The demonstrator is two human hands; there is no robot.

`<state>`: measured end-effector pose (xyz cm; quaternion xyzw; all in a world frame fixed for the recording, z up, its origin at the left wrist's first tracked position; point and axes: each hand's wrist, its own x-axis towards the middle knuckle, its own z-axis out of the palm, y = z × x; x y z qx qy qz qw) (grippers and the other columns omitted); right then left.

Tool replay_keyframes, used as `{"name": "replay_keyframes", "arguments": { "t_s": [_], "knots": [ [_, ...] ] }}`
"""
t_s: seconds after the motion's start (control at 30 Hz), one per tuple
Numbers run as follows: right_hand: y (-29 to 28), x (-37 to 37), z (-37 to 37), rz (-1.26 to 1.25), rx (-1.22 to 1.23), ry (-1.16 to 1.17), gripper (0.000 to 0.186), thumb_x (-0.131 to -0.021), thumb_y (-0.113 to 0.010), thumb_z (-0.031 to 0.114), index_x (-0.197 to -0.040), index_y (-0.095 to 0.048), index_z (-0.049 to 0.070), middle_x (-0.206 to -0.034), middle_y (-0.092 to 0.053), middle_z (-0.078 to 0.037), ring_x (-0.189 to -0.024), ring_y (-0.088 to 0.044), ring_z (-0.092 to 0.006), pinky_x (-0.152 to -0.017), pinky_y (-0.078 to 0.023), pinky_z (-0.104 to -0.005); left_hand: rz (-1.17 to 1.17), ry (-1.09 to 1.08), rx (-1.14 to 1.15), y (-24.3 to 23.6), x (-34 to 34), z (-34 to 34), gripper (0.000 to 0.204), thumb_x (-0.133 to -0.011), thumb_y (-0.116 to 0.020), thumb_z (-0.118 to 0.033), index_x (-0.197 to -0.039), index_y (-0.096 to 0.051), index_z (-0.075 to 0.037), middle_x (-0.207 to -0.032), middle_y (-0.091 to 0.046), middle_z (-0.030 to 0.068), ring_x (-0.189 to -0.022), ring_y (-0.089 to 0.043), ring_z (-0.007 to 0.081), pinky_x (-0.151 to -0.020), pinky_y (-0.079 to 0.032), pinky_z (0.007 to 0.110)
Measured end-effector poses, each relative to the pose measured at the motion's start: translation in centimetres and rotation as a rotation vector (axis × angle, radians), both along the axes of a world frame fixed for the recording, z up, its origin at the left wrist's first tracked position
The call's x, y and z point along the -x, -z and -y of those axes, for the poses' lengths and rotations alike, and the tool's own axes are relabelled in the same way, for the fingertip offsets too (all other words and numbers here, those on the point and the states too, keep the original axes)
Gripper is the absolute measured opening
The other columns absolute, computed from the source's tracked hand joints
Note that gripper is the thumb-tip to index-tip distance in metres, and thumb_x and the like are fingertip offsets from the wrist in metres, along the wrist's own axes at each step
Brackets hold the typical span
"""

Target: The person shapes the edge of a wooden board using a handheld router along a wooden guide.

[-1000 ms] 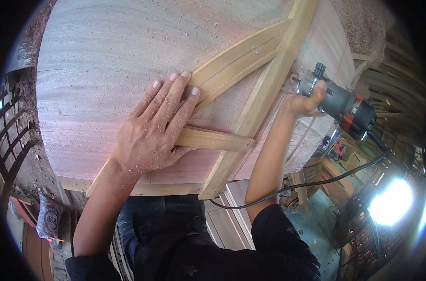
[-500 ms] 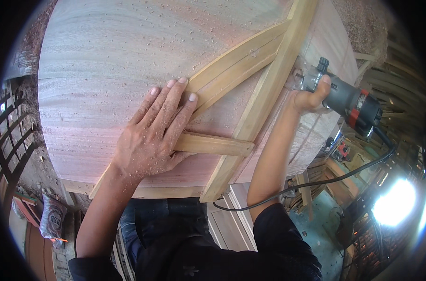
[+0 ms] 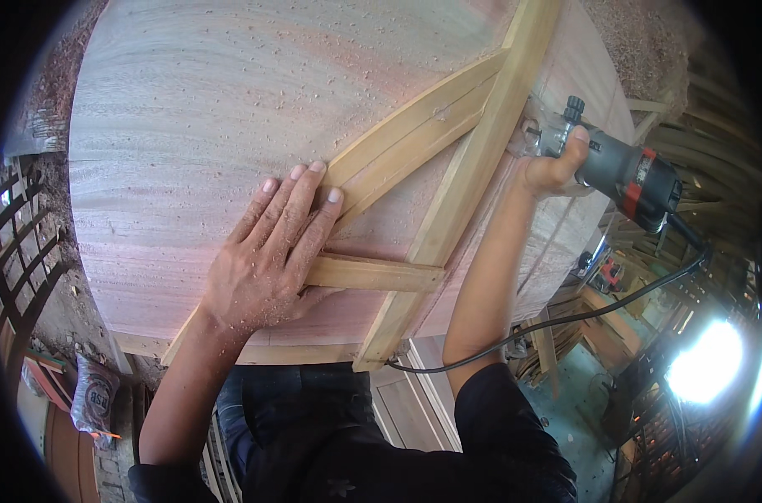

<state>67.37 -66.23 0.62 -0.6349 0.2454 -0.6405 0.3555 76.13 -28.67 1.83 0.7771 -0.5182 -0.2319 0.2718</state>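
Note:
My left hand [image 3: 268,256] lies flat, fingers stretched, on a pale wooden guide frame with a curved slat [image 3: 414,126] and a short crosspiece [image 3: 372,273]. The slat and crosspiece meet a long straight batten [image 3: 473,168] that slants over a large wooden panel [image 3: 171,184]. Beyond the batten, to the right, my right hand [image 3: 557,163] is closed around the base of a dark trim router [image 3: 619,168] with a red band. Its body tilts away to the right, and its clear base is near the batten's far side. The bit's tip is hard to make out.
The router's black cord [image 3: 565,318] loops across my right forearm toward the batten's near end. Wood shavings are scattered over the panel. A plastic sack [image 3: 94,394] stands at lower left; wood offcuts [image 3: 548,360] and a bright light [image 3: 704,362] are at the right.
The guide frame and my left hand appear slightly nearer my body. The router has shifted very little, and both hands keep their hold or place.

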Motion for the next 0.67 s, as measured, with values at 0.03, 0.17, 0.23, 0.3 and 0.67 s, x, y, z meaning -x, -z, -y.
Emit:
{"name": "replay_keyframes", "arguments": {
  "t_s": [0.03,0.17,0.23,0.3,0.67],
  "knots": [
    [0.0,-0.1,0.2,0.0,-0.009,0.016,0.044,-0.075,-0.081,0.015,-0.109,-0.061,-0.005,-0.096,-0.068,-0.015,-0.078,-0.067,-0.0238,-0.07,-0.06,-0.0348,0.001,0.001,0.0,0.0,0.0,0.0,0.122,-0.055,-0.092,-0.042,-0.163,-0.044,-0.011,-0.172,-0.036,0.0195,-0.157,-0.039,0.034,-0.133,-0.031,0.048],
    [-0.1,-0.7,0.8,-0.012,-0.003,0.007,0.045,-0.076,-0.082,0.016,-0.11,-0.061,-0.005,-0.098,-0.068,-0.015,-0.079,-0.068,-0.0245,-0.071,-0.06,-0.0354,0.052,0.009,-0.011,-0.1,0.0,0.1,0.122,-0.055,-0.091,-0.043,-0.162,-0.044,-0.009,-0.171,-0.037,0.02,-0.157,-0.039,0.0338,-0.133,-0.031,0.047],
    [-0.1,-1.1,1.1,-0.007,0.009,0.013,0.046,-0.076,-0.082,0.017,-0.111,-0.061,-0.005,-0.099,-0.069,-0.015,-0.08,-0.069,-0.0248,-0.072,-0.06,-0.0359,0.031,0.009,-0.001,-0.2,-0.1,0.1,0.119,-0.054,-0.092,-0.044,-0.158,-0.049,-0.007,-0.167,-0.042,0.0235,-0.155,-0.042,0.0371,-0.131,-0.033,0.051],
    [-0.2,-1.8,1.3,0.014,0.03,0.035,0.047,-0.076,-0.083,0.017,-0.111,-0.06,-0.005,-0.1,-0.069,-0.015,-0.08,-0.069,-0.025,-0.072,-0.06,-0.0364,0.025,0.013,0.004,-0.4,-0.3,0.1,0.116,-0.054,-0.091,-0.045,-0.156,-0.052,-0.005,-0.165,-0.044,0.0255,-0.154,-0.044,0.039,-0.129,-0.034,0.052],
    [-0.5,-2.9,2.6,-0.001,0.025,0.03,0.056,-0.076,-0.084,0.018,-0.119,-0.057,-0.006,-0.105,-0.068,-0.017,-0.085,-0.07,-0.0256,-0.075,-0.06,-0.0372,0.079,0.037,0.012,-0.2,-0.4,0.0,0.112,-0.063,-0.087,-0.052,-0.158,-0.05,-0.004,-0.165,-0.045,0.0262,-0.154,-0.044,0.0405,-0.13,-0.033,0.052]
  ]
}}
